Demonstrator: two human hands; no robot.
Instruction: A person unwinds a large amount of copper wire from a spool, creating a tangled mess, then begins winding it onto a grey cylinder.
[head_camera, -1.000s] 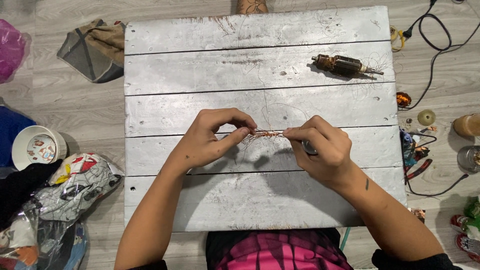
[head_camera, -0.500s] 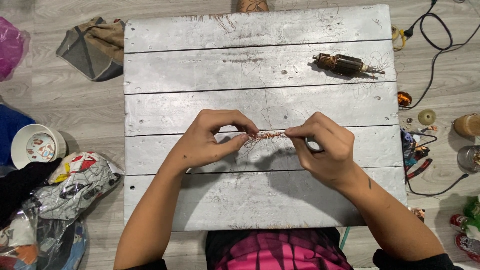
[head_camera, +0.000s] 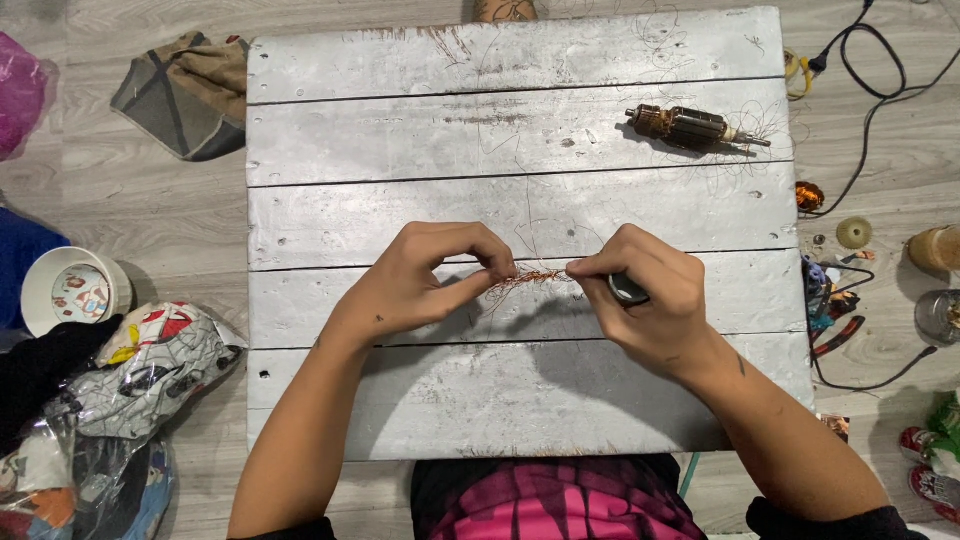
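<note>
Stretching mid-frame, a copper wire bundle (head_camera: 528, 279) is pinched taut between left hand (head_camera: 425, 280) and right hand (head_camera: 645, 300) (for control).

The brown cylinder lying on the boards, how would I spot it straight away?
Start at the grey plank board that fills the middle of the view and go to its far right corner. The motor armature lies there alone on its side, well beyond both hands. It is a dark copper-brown cylinder with a thin metal shaft sticking out, with loose wire around it.

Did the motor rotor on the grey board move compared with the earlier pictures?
No. The motor rotor lies on the same plank near the wooden board's far right corner, pointing the same way.
</note>
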